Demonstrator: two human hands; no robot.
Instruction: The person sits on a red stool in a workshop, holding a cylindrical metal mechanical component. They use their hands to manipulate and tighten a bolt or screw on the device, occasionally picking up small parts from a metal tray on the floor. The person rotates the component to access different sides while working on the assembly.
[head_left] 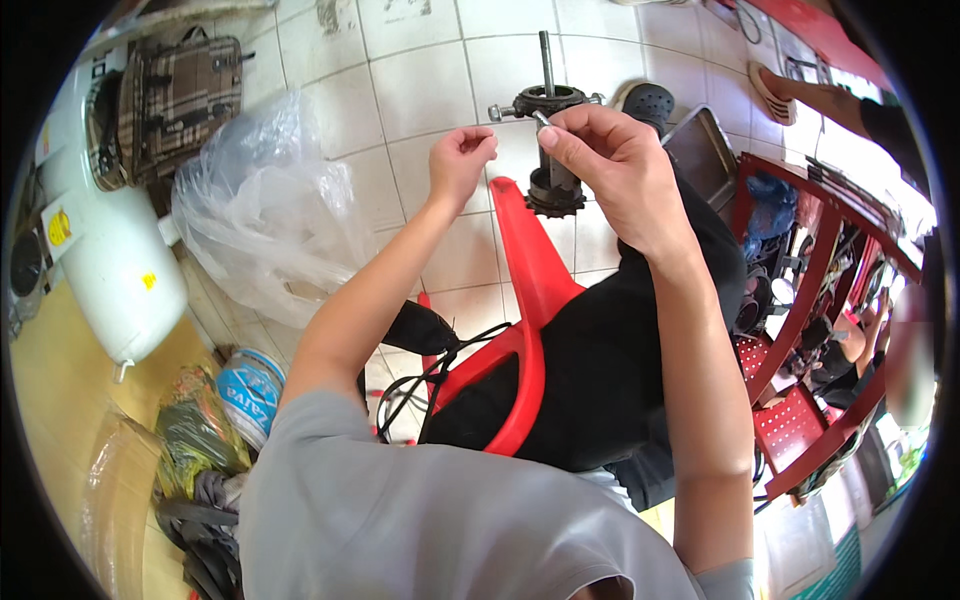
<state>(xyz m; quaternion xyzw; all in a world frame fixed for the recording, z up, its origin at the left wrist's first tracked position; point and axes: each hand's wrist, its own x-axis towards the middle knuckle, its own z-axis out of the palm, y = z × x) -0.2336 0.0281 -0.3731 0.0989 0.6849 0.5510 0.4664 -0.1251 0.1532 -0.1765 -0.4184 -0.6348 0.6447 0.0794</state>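
In front of me stands a dark metal assembly (552, 192): a thin upright rod, an upper ring with bolts sticking out at its sides, and a toothed lower ring. My right hand (625, 175) is beside it on the right, thumb and fingers pinched on a small silver metal piece (541, 118) at the upper ring. Part of the assembly is hidden behind those fingers. To the left, apart from the assembly, my left hand (463, 165) is closed with its fingertips together. Whatever it may hold is too small to make out.
A red plastic stool (535, 270) is between my legs, with black cords (405, 385) beside it. Left are a crumpled clear plastic bag (280, 200), a plaid bag (185, 95) and a white tank (125, 270). Right are a grey tray (703, 150) and a red metal rack (825, 290); another person's leg (825, 100) shows beyond.
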